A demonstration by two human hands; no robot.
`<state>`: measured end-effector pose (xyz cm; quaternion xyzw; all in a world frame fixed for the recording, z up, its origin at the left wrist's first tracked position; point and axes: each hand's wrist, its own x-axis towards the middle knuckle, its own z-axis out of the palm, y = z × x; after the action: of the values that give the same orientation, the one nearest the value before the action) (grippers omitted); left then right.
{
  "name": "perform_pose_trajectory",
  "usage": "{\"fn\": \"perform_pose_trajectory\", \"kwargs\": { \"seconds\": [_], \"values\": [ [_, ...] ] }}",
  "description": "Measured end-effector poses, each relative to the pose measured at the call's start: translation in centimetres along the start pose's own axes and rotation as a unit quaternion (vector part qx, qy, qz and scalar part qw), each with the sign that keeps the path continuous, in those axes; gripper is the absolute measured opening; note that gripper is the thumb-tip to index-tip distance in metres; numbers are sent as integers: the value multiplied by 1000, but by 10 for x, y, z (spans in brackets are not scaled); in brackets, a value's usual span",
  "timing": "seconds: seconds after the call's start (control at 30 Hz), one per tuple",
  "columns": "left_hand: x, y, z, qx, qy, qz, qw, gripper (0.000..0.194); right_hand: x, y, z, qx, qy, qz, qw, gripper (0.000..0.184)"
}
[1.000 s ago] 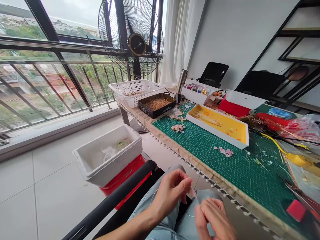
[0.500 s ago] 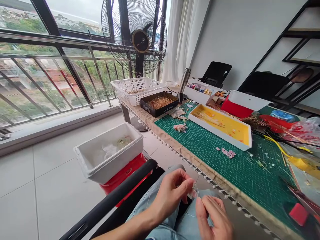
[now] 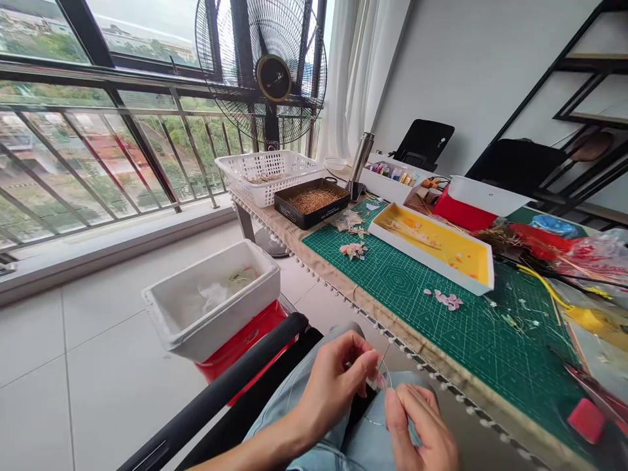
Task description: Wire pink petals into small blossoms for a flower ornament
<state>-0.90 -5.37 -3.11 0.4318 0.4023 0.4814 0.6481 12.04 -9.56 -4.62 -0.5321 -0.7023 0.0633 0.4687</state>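
Nothing can be read with certainty. The green cutting mat (image 3: 407,314) carries printed grid lines and tiny edge markings, but they are too small to make out. A line of small print runs along the side of the black tray (image 3: 314,212), and it is illegible. The round centre of the fan (image 3: 273,78) has a gold ring and a dark face, with no legible wording. The white box (image 3: 490,195) shows one tiny dark mark, too small to tell.
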Motion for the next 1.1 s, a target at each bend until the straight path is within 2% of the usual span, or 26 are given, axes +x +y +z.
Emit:
{"fn": "perform_pose_trajectory", "kwargs": {
  "seconds": [0.17,0.27,0.37,0.47,0.53,0.6,0.67,0.73,0.8,0.87,0.97,1.1],
  "values": [
    [0,1,0,5,1,-3,1000,27,2,1,-1,1,-11,-9,1000,33],
    [-1,0,1,35,4,0,999,26,2,-1,-2,5,-28,31,999,34],
    [-3,-1,0,128,15,32,991,25,2,-7,-4,29,-55,78,995,38],
    [-6,-1,-2,239,11,107,965,22,7,-8,-10,59,-84,149,984,42],
    [-7,0,-4,280,-10,150,948,20,12,-3,-14,93,-106,214,966,44],
    [-7,1,-4,287,-37,161,944,19,19,5,-16,171,-142,285,933,47],
    [-6,2,-4,266,-63,142,951,19,26,13,-15,273,-164,342,884,49],
    [-4,2,-3,227,-93,99,964,20,30,16,-13,342,-169,369,847,49],
    [-3,2,-2,194,-120,56,972,22,33,16,-11,363,-174,374,835,44],
    [-3,0,-1,167,-136,22,976,23,35,16,-9,362,-176,375,835,39],
    [-4,0,0,94,-143,-22,985,28,36,27,-8,328,-108,380,858,34],
    [-4,4,0,-34,-163,-75,983,35,36,59,-17,190,74,371,906,34]
  ]
}}
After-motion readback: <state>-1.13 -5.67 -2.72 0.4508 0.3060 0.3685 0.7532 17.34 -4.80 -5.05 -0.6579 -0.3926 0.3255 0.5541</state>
